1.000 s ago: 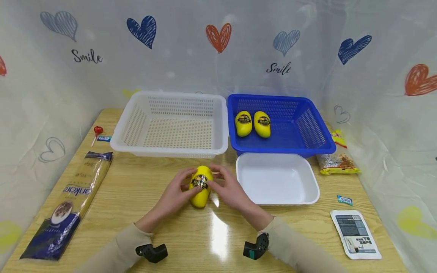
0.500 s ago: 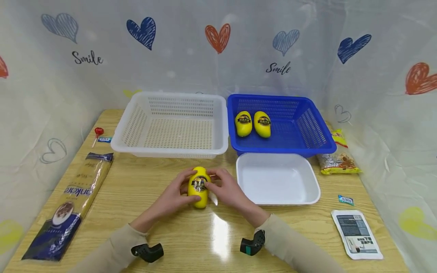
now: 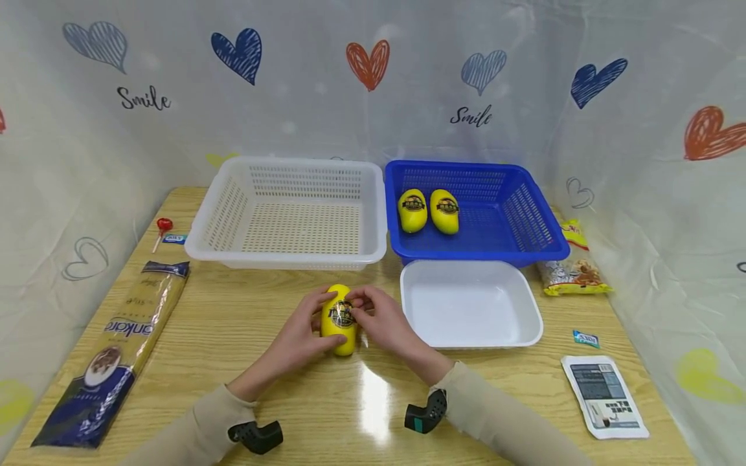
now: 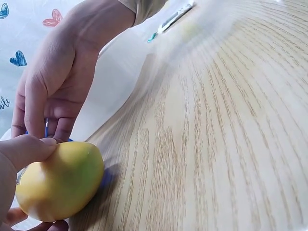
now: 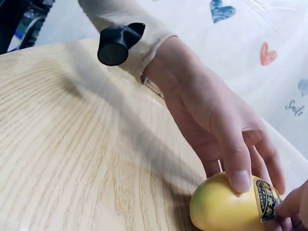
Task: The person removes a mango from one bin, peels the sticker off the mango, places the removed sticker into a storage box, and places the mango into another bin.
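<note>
- In the head view, a mango (image 3: 339, 329) is lying between the two hands, in front of the white basket (image 3: 291, 263) and left of the tray (image 3: 472, 314).
- The left hand (image 3: 300, 333) is holding the mango, its grip curving around the left side.
- The right hand (image 3: 387, 323) is keeping a narrow grip, its fingertips touching the right edge of the label (image 3: 341, 314); whether they are pinching it cannot be told.
- Two more mangoes (image 3: 412, 211) are lying side by side in the left part of the blue basket (image 3: 478, 226).
- On the table (image 3: 233, 304), a pasta pack (image 3: 111, 353) and a lollipop (image 3: 164, 224) are lying at the left; a pouch (image 3: 605, 398) and a snack bag (image 3: 577, 268) are lying at the right.
- In the left wrist view, the left thumb is pressing on the mango, whose yellow-green side is facing the camera; the right hand is reaching down just behind.
- In the right wrist view, the left thumb is resting beside the label while the right fingertips are meeting its edge; a black mount (image 5: 115, 45) is sitting on the left sleeve (image 5: 151, 36).
</note>
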Demonstrator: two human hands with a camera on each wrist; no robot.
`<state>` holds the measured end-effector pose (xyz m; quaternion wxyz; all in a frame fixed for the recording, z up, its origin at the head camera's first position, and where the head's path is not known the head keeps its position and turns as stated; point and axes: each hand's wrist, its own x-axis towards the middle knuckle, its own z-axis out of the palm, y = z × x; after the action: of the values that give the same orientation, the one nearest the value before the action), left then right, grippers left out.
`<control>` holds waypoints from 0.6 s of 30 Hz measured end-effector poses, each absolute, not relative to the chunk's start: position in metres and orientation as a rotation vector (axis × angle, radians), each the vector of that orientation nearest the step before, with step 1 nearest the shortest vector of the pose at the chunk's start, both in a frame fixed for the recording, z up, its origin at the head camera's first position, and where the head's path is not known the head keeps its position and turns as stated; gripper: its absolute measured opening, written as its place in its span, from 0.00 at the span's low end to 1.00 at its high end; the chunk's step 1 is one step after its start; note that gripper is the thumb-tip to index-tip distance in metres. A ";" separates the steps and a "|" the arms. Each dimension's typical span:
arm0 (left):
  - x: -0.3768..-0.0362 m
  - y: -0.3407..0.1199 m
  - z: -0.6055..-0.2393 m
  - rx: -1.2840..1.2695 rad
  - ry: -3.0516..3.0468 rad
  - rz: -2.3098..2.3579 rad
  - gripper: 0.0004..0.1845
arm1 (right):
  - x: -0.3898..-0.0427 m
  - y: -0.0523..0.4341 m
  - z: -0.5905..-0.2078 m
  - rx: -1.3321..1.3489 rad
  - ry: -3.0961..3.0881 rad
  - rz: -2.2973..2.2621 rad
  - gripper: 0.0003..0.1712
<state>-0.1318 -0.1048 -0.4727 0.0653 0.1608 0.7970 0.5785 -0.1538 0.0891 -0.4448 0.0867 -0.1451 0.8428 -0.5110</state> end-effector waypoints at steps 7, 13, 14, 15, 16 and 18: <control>-0.131 -0.103 -0.470 0.474 2.418 1.755 0.39 | -0.151 0.093 -0.445 -0.469 2.532 -1.553 0.11; -0.130 -0.101 -0.468 0.442 2.447 1.716 0.40 | -0.151 0.093 -0.443 -0.531 2.560 -1.456 0.10; -0.129 -0.101 -0.468 0.435 2.452 1.712 0.40 | -0.151 0.092 -0.442 -0.554 2.573 -1.434 0.09; -0.129 -0.101 -0.468 0.427 2.457 1.710 0.40 | -0.151 0.091 -0.440 -0.583 2.591 -1.416 0.09; -0.129 -0.101 -0.467 0.418 2.468 1.705 0.41 | -0.151 0.089 -0.437 -0.609 2.610 -1.396 0.09; -0.129 -0.100 -0.467 0.408 2.493 1.686 0.41 | -0.150 0.088 -0.429 -0.692 2.658 -1.356 0.08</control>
<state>-0.1288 -0.1003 -0.4666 0.0525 0.1343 0.8197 0.5543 -0.1497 0.0876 -0.4293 0.0394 -0.2257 0.8671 -0.4423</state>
